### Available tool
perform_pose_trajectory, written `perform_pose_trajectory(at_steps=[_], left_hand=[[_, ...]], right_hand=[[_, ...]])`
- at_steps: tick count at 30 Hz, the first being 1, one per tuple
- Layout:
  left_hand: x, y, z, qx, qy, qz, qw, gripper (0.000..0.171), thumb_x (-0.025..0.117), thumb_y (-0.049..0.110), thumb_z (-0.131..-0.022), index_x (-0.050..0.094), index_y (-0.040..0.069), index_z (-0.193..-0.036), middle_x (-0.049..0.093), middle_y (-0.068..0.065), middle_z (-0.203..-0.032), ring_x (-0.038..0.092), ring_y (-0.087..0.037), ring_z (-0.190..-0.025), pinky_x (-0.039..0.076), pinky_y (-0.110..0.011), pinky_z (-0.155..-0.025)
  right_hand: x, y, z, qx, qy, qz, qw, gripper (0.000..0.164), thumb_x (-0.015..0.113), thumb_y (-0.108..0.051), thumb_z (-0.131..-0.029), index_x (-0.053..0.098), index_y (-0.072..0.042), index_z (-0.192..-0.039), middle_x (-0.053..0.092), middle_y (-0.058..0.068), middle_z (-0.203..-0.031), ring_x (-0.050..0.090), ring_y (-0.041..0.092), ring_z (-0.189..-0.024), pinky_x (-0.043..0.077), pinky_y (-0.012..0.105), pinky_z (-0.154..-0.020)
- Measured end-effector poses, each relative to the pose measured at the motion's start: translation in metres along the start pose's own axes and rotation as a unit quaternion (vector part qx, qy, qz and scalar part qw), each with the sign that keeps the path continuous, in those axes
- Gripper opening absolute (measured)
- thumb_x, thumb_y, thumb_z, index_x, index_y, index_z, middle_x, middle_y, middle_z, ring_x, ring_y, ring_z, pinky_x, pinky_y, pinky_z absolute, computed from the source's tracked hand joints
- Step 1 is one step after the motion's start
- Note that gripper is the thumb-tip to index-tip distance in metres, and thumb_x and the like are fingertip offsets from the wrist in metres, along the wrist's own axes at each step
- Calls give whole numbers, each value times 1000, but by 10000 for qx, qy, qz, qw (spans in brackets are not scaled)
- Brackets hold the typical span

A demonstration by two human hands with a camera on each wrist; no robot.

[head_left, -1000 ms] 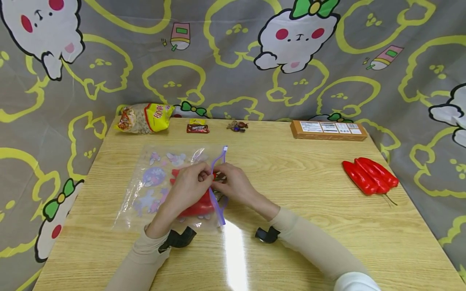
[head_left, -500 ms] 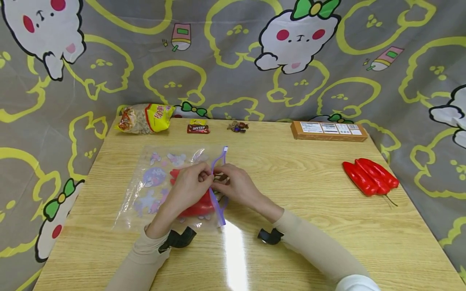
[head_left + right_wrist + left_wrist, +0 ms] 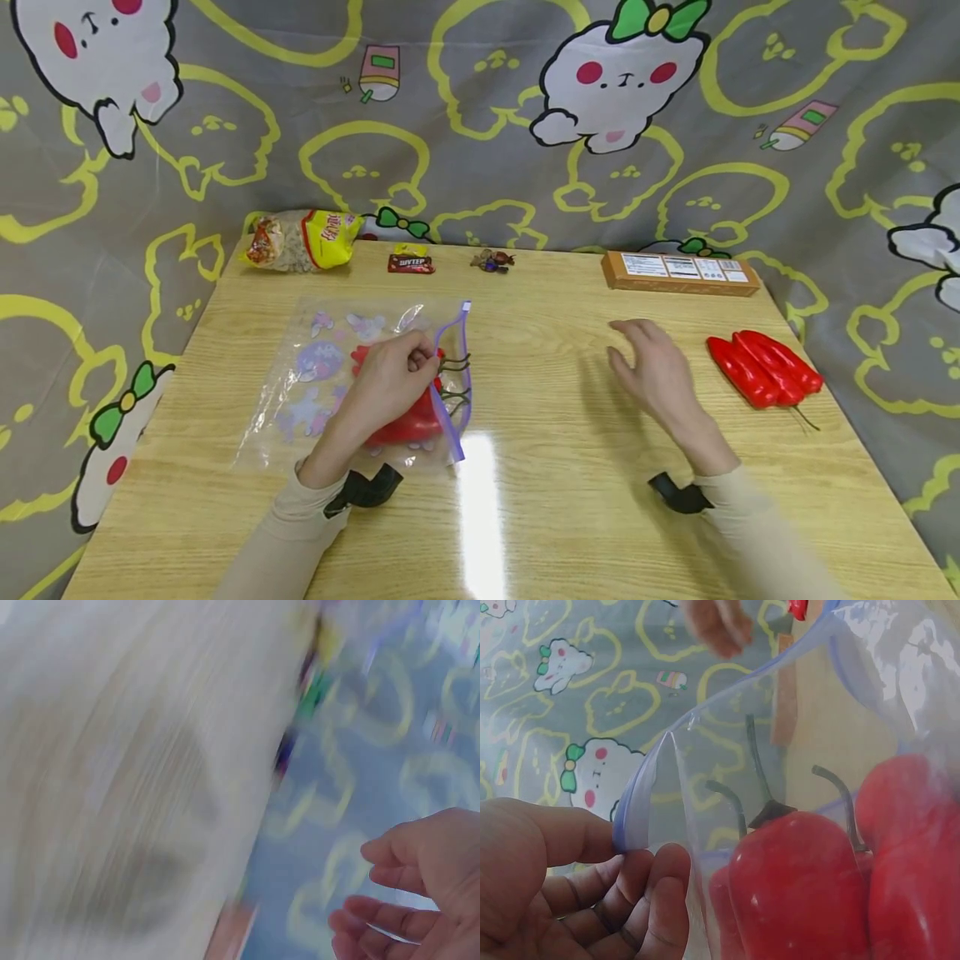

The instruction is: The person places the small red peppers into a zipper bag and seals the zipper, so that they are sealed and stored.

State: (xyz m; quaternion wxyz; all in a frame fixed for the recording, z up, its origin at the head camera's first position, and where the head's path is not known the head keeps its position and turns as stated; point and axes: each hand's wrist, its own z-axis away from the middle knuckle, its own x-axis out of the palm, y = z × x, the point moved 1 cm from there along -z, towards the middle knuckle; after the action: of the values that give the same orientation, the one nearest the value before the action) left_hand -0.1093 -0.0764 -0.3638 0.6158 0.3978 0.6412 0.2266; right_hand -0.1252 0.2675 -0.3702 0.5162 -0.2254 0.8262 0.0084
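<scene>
Head: toward the worktop's (image 3: 540,467) left edge, the bag (image 3: 321,363) is pinched by the left hand (image 3: 390,379); near the right-edge peppers (image 3: 765,371), nothing is held by the loosely spread right hand (image 3: 660,375). Left wrist: the lip (image 3: 735,688) should be held wide, so stems (image 3: 757,761) aren't caught.

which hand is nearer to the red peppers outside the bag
Right. The right hand is left of the red peppers, not touching; the left hand is farther left, pinching the bag.

The left grip (image 3: 392,377) partly hides the red peppers (image 3: 408,425) in the bag (image 3: 318,360); the right wrist view blurs the tabletop (image 3: 97,772).
</scene>
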Motion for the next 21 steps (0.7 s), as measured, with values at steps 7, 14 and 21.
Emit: perform_pose_trajectory(at_steps=[7,14,21], left_hand=[[0,0,0,7,-76,-53,10000,4,60,15,-85,60,12,-84,59,2,-75,53,-14,-70,45,-27,-65],[-1,0,0,26,-49,-67,10000,4,61,15,-85,61,11,-84,59,2,-75,53,-14,-70,44,-27,-65],[0,-1,0,21,-31,-43,10000,3,60,14,-85,60,12,-83,59,2,-75,52,-13,-70,45,-27,-64]], right_hand=[[-31,100,38,893,173,1356,9866,34,60,-3,-70,58,5,-103,53,30,-93,49,50,-79,37,58,-60],[-44,138,61,2073,-887,1789,9577,26,55,-10,-74,51,9,-91,43,36,-84,43,56,-73,32,57,-53],[-43,142,62,2264,-1278,1736,9499,24,60,-12,-72,51,6,-85,44,35,-79,46,56,-68,33,55,-46]])
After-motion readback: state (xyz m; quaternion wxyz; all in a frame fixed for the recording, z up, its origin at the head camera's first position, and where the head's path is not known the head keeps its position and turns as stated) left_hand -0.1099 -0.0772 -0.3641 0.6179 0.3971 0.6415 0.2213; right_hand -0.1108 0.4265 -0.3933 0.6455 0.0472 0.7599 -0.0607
